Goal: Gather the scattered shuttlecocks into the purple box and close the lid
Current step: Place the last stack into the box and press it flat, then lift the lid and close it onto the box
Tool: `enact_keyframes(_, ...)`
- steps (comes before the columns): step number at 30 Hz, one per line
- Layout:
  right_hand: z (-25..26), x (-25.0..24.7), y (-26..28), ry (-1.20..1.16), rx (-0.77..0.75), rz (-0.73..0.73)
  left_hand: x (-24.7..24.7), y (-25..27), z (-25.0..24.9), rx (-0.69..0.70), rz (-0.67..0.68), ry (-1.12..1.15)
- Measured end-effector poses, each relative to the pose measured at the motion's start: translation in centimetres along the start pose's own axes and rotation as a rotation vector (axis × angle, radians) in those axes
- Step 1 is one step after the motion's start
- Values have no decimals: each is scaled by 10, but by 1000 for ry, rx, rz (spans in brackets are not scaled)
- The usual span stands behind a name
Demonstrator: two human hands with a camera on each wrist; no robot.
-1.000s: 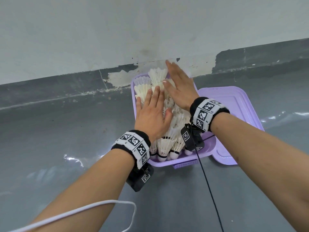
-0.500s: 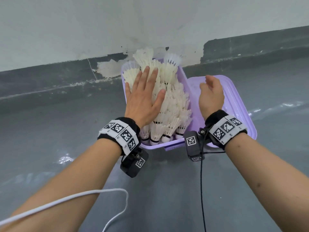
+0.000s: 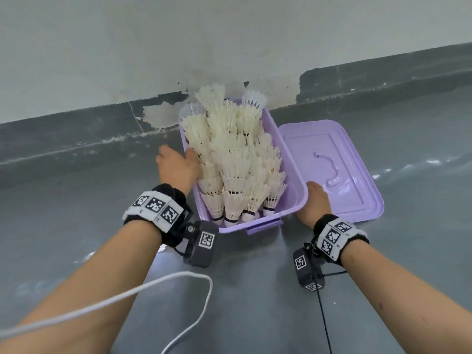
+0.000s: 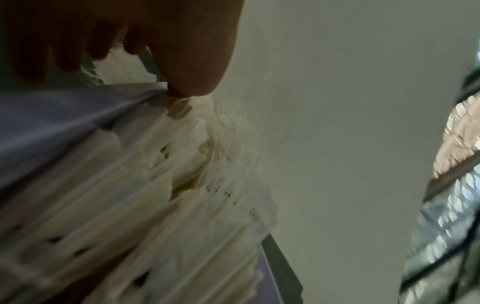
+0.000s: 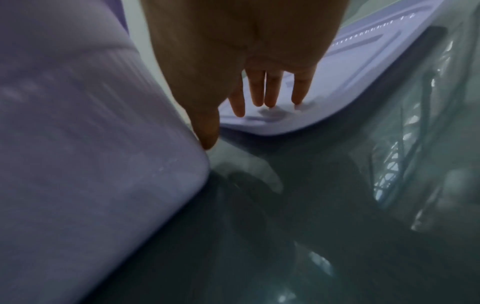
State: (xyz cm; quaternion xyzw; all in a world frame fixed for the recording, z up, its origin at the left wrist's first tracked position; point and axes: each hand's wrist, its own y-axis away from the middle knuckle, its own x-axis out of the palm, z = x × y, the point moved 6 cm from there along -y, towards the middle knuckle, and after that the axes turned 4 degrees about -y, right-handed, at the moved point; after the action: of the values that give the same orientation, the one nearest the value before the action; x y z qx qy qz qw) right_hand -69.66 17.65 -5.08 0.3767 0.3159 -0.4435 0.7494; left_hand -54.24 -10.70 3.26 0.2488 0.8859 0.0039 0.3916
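The purple box (image 3: 255, 226) stands on the floor against the wall, heaped with several white shuttlecocks (image 3: 235, 162) that rise above its rim. Its purple lid (image 3: 332, 169) lies flat on the floor just to its right. My left hand (image 3: 178, 167) is at the box's left rim, thumb (image 4: 192, 61) over the edge against the feathers (image 4: 155, 205), fingers down outside the wall. My right hand (image 3: 315, 200) is in the gap by the box's near right corner. Its straight fingers (image 5: 270, 90) touch the lid (image 5: 363, 61) and its thumb lies along the box wall (image 5: 91, 144).
A white wall (image 3: 229, 47) with a dark skirting strip (image 3: 76, 134) runs right behind the box. The grey floor (image 3: 255, 302) spreads out in front. A white cable (image 3: 178, 279) loops under my left forearm and a thin black cable (image 3: 323, 323) trails from my right wrist.
Both hands have come off the shuttlecock pile. The left went to the box's left rim. The right passed over the lid and dropped to the box's near right corner.
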Motion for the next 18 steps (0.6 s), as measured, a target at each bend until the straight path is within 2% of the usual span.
enact_keyframes(1, 0, 3, 2, 37, 3, 11, 4, -2, 1, -37, 42, 12)
enact_keyframes(4, 3, 1, 4, 103, -3, -22, 9, -6, -2, -28, 88, 2)
enact_keyframes(8, 3, 1, -5, 85, 7, -19, 6, -4, -8, -55, 63, -69)
enact_keyframes(11, 13, -16, -3, 21, 24, -148, 0, 0, -5, -131, 14, -64)
enact_keyframes(14, 30, -45, 6, -134, 6, -301, -10, 8, 13, -258, -46, 54)
enact_keyframes(18, 71, -83, 16, -162, -109, -402, -24, 21, 46, -442, -96, 345)
